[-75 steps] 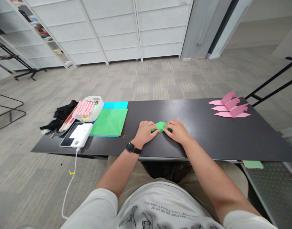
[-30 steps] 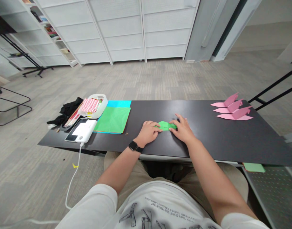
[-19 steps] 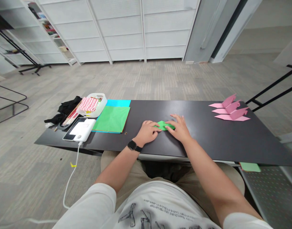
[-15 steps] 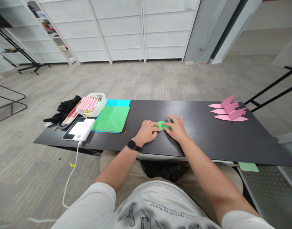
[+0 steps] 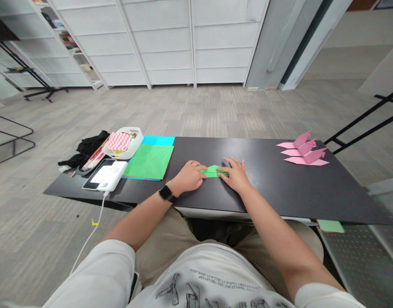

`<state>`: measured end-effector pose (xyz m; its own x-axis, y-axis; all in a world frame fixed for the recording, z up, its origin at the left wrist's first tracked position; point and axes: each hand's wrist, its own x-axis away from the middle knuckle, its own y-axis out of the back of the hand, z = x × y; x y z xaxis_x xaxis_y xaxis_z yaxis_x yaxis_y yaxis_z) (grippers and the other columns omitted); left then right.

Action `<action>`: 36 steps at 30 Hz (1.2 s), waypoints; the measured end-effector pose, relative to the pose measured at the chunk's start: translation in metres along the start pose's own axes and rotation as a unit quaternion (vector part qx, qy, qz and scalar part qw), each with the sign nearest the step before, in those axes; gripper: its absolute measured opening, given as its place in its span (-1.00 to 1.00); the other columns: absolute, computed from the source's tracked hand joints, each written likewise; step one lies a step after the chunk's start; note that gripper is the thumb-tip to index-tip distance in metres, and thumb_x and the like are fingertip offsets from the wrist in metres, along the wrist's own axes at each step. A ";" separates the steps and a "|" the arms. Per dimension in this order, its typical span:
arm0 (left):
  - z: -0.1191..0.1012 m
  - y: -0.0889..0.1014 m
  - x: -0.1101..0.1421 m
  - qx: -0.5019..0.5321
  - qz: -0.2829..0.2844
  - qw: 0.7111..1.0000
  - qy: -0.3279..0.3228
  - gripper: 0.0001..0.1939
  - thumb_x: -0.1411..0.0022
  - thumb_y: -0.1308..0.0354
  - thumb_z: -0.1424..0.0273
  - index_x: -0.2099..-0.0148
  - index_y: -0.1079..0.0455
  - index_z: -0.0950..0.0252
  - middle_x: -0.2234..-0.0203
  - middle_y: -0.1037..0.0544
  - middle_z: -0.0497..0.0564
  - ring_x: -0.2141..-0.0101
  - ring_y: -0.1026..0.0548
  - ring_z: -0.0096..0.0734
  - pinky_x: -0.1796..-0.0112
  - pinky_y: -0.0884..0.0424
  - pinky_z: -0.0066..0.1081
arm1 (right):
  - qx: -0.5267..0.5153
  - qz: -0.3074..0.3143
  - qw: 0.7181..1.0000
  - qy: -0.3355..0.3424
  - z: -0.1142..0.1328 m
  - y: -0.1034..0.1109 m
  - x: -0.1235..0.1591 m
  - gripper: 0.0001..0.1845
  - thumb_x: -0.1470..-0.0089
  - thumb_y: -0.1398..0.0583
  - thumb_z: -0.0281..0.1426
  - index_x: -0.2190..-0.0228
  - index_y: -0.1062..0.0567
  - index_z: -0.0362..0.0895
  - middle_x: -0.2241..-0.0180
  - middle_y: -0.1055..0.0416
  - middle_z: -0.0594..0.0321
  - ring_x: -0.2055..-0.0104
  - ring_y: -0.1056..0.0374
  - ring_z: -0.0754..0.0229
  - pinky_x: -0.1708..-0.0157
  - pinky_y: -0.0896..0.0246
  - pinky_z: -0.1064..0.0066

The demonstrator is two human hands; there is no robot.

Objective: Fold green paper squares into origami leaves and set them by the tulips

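A small folded green paper (image 5: pixel 213 171) lies on the black table (image 5: pixel 279 188) in front of me. My left hand (image 5: pixel 187 176), a watch on its wrist, rests curled on the paper's left end, fingers pressed together on it. My right hand (image 5: pixel 236 174) lies flat with fingers stretched out, pressing down on the paper's right end.
A stack of green and blue paper sheets (image 5: pixel 149 155) lies to the left, beside a white device with a cable (image 5: pixel 104 175), a white tray (image 5: pixel 123 141), pens and black cloth. Three folded pink paper shapes (image 5: pixel 303 152) sit at the far right. A green sheet (image 5: pixel 331 226) lies below the table's right edge.
My right hand went from curled on the paper to flat with fingers stretched, sliding leftward over it. My left hand and the paper shifted slightly left. The view drifted a little.
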<state>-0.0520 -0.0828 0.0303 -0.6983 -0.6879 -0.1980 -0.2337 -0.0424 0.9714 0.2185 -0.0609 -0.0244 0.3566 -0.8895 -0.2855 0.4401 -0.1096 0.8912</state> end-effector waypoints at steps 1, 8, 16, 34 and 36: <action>0.001 0.002 -0.004 -0.001 0.001 1.000 -0.009 -0.70 -0.34 -0.15 0.46 0.05 -0.69 0.11 -0.09 -0.63 0.06 -0.07 -0.48 -0.08 -0.18 -0.28 -0.01 | 0.000 0.000 1.000 0.001 0.000 0.000 0.000 -0.76 -0.27 -0.33 -0.24 0.04 -0.72 0.18 -0.36 -0.33 0.12 -0.45 -0.11 -0.29 -0.36 0.23 -0.61; -0.003 -0.011 -0.048 0.014 -0.001 0.998 -0.053 -0.67 -0.52 -0.04 0.33 -0.10 -0.61 0.16 0.06 -0.65 0.12 0.04 -0.52 -0.16 -0.03 -0.37 -0.14 | 0.037 -0.033 0.998 -0.025 -0.001 0.001 -0.005 -0.77 -0.30 -0.30 -0.23 0.06 -0.72 0.14 -0.31 -0.37 0.08 -0.41 -0.17 -0.26 -0.39 0.26 -0.58; 0.010 -0.027 -0.067 0.029 -0.031 0.998 -0.040 -0.71 -0.49 -0.11 0.33 -0.03 -0.68 0.09 0.03 -0.65 0.10 -0.03 -0.47 -0.09 -0.19 -0.27 0.02 | 0.050 -0.046 0.996 -0.053 -0.002 0.004 -0.009 -0.67 -0.35 -0.16 -0.34 0.04 -0.71 0.13 -0.28 -0.40 0.10 -0.37 -0.20 -0.23 -0.39 0.22 -0.58; 0.028 -0.043 -0.073 0.025 -0.047 0.996 0.070 -0.76 -0.52 -0.14 0.28 -0.02 -0.65 0.10 0.06 -0.64 0.05 0.04 -0.47 -0.15 -0.09 -0.30 -0.06 | -0.038 0.024 0.996 0.073 -0.051 0.007 -0.056 -0.30 -0.09 -0.09 -0.67 -0.11 -0.64 0.13 -0.25 -0.51 0.27 -0.37 -0.28 -0.05 -0.41 -0.04 -0.22; 0.030 -0.043 -0.073 0.017 -0.053 0.995 0.084 -0.76 -0.51 -0.14 0.30 0.00 -0.65 0.12 0.07 -0.64 0.05 0.06 -0.46 -0.15 -0.06 -0.32 -0.07 | -0.038 0.041 0.995 0.088 -0.047 0.003 -0.052 -0.30 -0.09 -0.10 -0.66 -0.11 -0.65 0.13 -0.26 -0.51 0.30 -0.39 -0.26 -0.04 -0.42 -0.01 -0.23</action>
<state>-0.0117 -0.0090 -0.0010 -0.5456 -0.7926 -0.2720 -0.3244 -0.0996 0.9407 0.2403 0.0060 -0.0231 0.5301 -0.8016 -0.2764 0.4621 -0.0002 0.8869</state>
